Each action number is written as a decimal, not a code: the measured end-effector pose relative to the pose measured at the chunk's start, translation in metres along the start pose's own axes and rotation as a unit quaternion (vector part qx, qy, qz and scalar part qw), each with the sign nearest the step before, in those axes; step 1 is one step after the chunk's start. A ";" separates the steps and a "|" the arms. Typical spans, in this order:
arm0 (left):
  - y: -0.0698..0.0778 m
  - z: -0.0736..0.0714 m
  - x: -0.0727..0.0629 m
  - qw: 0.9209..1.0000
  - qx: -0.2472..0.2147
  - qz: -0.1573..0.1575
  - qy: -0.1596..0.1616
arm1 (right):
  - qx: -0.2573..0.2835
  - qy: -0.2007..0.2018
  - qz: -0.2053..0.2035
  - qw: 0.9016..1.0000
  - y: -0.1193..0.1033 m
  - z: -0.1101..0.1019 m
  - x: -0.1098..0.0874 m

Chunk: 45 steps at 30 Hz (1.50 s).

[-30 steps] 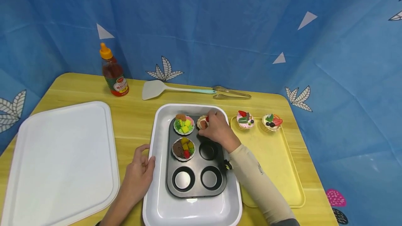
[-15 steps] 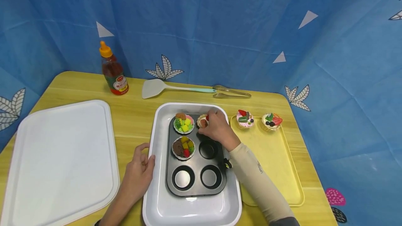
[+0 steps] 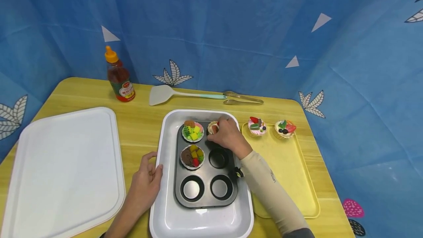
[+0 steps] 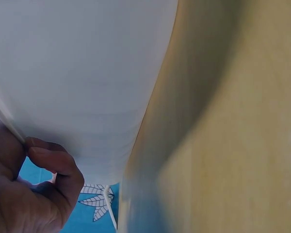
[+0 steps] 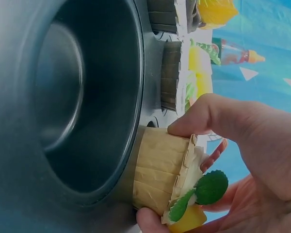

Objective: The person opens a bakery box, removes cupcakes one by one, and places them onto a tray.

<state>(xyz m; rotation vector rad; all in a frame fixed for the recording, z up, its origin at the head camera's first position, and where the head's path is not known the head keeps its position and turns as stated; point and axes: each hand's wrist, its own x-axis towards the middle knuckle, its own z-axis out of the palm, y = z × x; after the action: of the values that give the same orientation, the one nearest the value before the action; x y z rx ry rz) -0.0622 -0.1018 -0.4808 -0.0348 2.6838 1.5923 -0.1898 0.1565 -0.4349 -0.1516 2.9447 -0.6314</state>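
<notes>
My right hand (image 3: 231, 137) pinches a cupcake (image 5: 157, 170) by its tan paper cup, thumb on one side and fingers on the other. The cupcake, topped with cream, fruit and green leaves, sits at the far right cup of a dark muffin tin (image 3: 206, 198); its lower end is partly hidden. Two more cupcakes fill the left column: one with yellow cubes (image 3: 193, 131), one with brown cream (image 3: 192, 157). The tin lies inside a white deep tray (image 3: 201, 225). My left hand (image 3: 145, 183) grips that tray's left rim between thumb and curled fingers.
A yellow tray (image 3: 290, 183) at right bears two cupcakes (image 3: 257, 127) near its far edge. At left lies a flat white tray (image 3: 69, 168). Behind are a sauce bottle (image 3: 120, 80), a spatula (image 3: 162, 94) and metal tongs (image 3: 244, 98). A blue cloth (image 3: 211, 28) hangs around the table.
</notes>
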 end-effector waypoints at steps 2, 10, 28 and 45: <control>0.000 0.000 0.000 1.000 0.000 0.000 0.000 | 0.002 -0.002 0.009 1.000 0.000 0.000 -0.001; -0.002 0.002 -0.001 1.000 -0.007 0.003 0.001 | 0.011 -0.006 0.044 0.999 -0.004 -0.009 -0.011; -0.001 0.000 0.000 1.000 0.002 0.003 -0.004 | 0.043 0.016 0.051 0.998 0.001 -0.063 -0.049; -0.001 -0.001 0.001 1.000 -0.007 -0.004 -0.011 | 0.042 0.069 0.092 0.992 0.047 -0.074 -0.068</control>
<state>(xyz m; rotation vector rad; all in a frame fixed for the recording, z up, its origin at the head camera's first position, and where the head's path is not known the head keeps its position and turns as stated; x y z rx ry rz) -0.0627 -0.1031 -0.4807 -0.0263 2.6532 1.5991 -0.1369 0.2376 -0.3807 0.1766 3.0082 -0.7658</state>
